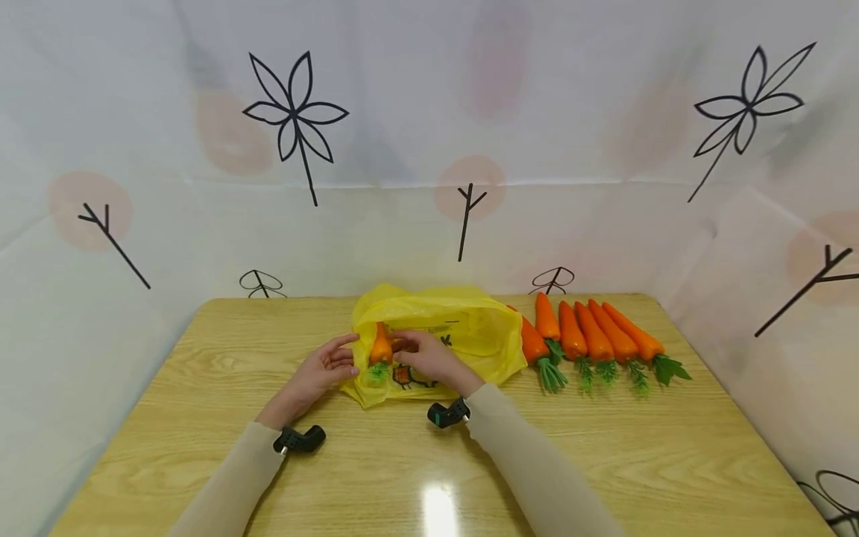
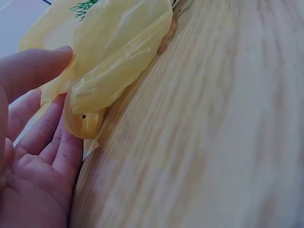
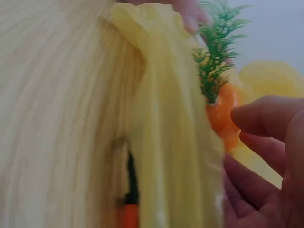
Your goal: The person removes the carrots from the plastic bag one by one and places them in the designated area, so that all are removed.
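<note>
A yellow plastic bag (image 1: 483,335) lies on its side on the table, its mouth facing me. One orange carrot (image 1: 380,344) with green leaves rests inside its left end, leaves toward me. The left hand (image 1: 326,373) touches the bag's left edge; the left wrist view shows thumb and fairly straight fingers on either side of the thin plastic, spaced apart. Inside the mouth, the right hand (image 1: 429,356) reaches toward the carrot. Its fingertips are at the carrot (image 3: 222,116) in the right wrist view, loosely spread and not closed round it.
Several more carrots (image 1: 593,335) lie in a row right of the bag, leaves toward me; the nearest is partly hidden by it. The wooden table (image 1: 376,477) ends at a white patterned cloth (image 1: 403,134) behind. Each wrist carries a small black camera (image 1: 302,440).
</note>
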The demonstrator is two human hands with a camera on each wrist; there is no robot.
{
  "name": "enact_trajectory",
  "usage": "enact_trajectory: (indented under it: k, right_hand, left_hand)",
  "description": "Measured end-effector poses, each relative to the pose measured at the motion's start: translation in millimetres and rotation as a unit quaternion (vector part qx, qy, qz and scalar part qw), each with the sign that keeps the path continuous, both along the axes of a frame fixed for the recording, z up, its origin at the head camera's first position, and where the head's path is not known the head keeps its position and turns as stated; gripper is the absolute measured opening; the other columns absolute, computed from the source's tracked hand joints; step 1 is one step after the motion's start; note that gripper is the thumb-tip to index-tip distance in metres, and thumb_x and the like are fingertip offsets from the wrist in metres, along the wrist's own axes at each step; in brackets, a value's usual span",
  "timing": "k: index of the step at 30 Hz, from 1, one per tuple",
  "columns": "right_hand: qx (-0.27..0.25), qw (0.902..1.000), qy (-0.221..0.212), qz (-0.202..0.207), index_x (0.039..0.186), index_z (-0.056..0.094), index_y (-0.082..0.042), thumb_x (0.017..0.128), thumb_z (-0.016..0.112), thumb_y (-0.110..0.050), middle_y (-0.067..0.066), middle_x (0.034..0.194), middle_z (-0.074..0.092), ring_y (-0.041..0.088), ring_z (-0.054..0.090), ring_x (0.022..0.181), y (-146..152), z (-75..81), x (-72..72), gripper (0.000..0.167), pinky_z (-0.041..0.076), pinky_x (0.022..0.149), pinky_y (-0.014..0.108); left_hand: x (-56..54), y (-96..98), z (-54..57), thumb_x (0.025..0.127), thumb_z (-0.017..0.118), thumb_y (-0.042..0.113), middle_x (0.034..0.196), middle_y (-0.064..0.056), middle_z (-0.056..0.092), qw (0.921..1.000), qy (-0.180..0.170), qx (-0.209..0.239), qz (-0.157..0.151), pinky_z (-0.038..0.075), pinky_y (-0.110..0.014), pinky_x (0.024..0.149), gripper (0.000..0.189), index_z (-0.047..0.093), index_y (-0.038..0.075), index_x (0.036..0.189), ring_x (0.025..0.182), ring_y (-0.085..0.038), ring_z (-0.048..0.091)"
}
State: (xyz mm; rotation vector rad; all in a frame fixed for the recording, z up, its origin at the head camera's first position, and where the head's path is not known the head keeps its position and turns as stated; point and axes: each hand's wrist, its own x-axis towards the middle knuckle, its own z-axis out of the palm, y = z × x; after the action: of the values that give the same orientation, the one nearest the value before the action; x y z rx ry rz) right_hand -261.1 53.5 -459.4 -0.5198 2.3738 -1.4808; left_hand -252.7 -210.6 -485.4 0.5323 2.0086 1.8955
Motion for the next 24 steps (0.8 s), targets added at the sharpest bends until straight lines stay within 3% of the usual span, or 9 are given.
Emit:
enact_trajectory:
  k: [9, 19, 24]
  right_hand:
    - [0.019, 0.9991, -0.02, 0.032, 0.152, 0.043, -0.024, 0.102, 0.059, -0.033, 0.009, 0.135, 0.059, 0.024, 0.056, 0.122, -1.3, 9.9, 0.7, 0.054, 0.047, 0.098, 0.044]
    - [0.066, 0.9974, 0.004, -0.028, 0.149, 0.049, -0.022, 0.097, 0.065, -0.042, 0.01, 0.119, 0.065, 0.016, 0.064, 0.091, -16.8, 12.3, 3.3, 0.059, 0.053, 0.076, 0.036]
    - [0.053, 0.9973, 0.014, -0.05, 0.148, 0.05, -0.018, 0.092, 0.073, -0.037, 0.01, 0.108, 0.068, 0.016, 0.063, 0.079, -25.0, 12.8, 6.0, 0.064, 0.052, 0.065, 0.031]
  left_hand:
    - [-0.9, -0.9, -1.7, 0.096, 0.066, 0.005, 0.133, -0.025, 0.051, 1.0, -0.002, 0.0, -0.007, 0.05, -0.026, 0.093, 0.067, 0.033, 0.004, 0.154, 0.115, -0.019, 0.057]
    - [-0.7, -2.1, -1.7, 0.095, 0.069, 0.006, 0.131, -0.019, 0.054, 1.0, -0.008, -0.003, -0.001, 0.05, -0.027, 0.093, 0.067, 0.036, 0.007, 0.153, 0.115, -0.018, 0.058]
    - [0.1, -1.8, -0.8, 0.095, 0.069, 0.007, 0.129, -0.017, 0.054, 0.9999, -0.009, -0.005, -0.002, 0.05, -0.026, 0.094, 0.066, 0.036, 0.007, 0.153, 0.114, -0.018, 0.058]
